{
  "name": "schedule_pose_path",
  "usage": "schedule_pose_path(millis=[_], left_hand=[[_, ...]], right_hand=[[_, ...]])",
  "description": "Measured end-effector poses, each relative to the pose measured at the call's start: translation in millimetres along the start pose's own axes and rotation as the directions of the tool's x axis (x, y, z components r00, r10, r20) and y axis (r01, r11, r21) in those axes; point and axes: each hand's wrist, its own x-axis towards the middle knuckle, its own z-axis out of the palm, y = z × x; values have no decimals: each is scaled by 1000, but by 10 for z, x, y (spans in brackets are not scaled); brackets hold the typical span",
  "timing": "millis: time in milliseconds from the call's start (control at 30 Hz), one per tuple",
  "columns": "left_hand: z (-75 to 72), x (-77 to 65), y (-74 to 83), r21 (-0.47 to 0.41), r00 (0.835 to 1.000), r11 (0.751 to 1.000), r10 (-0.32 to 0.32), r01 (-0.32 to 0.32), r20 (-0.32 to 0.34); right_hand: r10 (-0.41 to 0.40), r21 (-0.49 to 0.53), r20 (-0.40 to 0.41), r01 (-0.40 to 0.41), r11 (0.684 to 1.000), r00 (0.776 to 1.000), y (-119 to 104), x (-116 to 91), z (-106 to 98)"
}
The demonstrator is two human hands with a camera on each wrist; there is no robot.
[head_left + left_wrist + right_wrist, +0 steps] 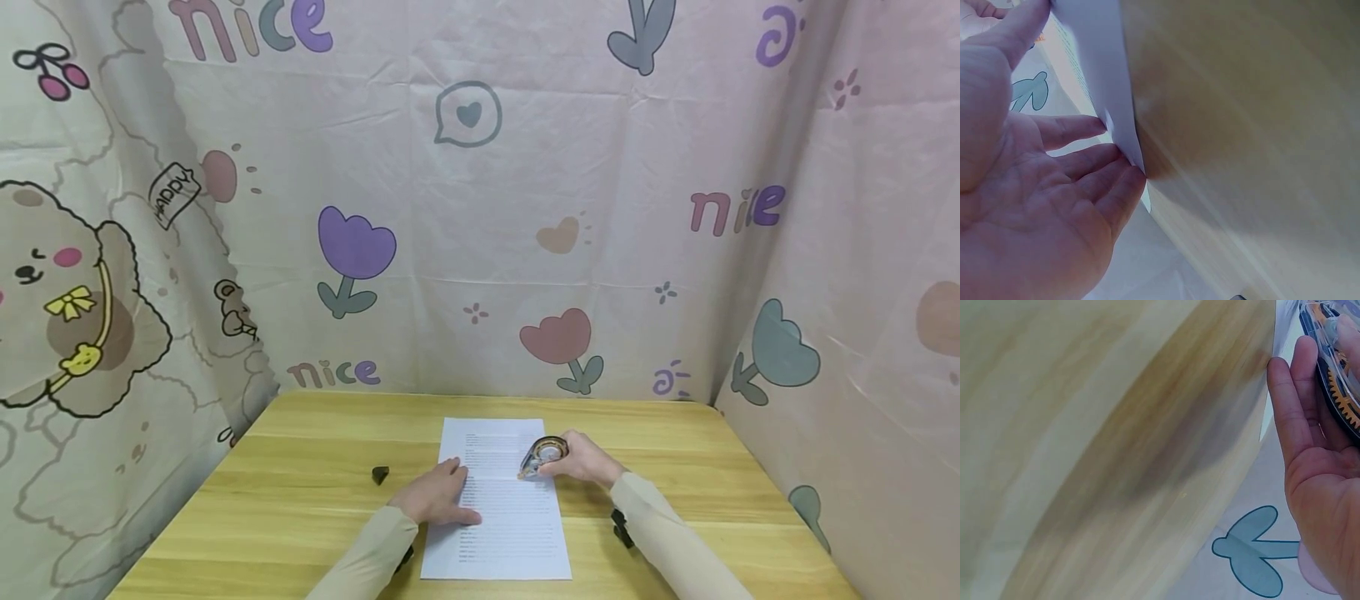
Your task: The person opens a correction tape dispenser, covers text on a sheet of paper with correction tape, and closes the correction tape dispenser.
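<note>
A printed sheet of paper (510, 533) lies lengthwise on the wooden table. My left hand (437, 493) rests on its left edge, fingers spread; in the left wrist view the fingertips (1129, 178) press along the paper's border. My right hand (588, 460) grips a correction tape dispenser (551, 448) with a clear case and dark rim. Its tip points down and left, right at the printed lines on the sheet's upper right part. Orange gear teeth inside the correction tape (1338, 394) show in the right wrist view, between thumb and fingers.
A small dark cap-like piece (380, 474) lies on the table (315, 517) left of the paper. Patterned cloth (450, 250) hangs behind the table and along both sides.
</note>
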Motion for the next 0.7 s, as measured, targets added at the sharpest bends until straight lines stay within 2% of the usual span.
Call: schedule_pose_path(millis=[700], left_hand=[[9,3,-3,6,1000,1000,18,-18,-10]], right_hand=[[-2,-20,-7,2,1000,1000,3,-18,-36]])
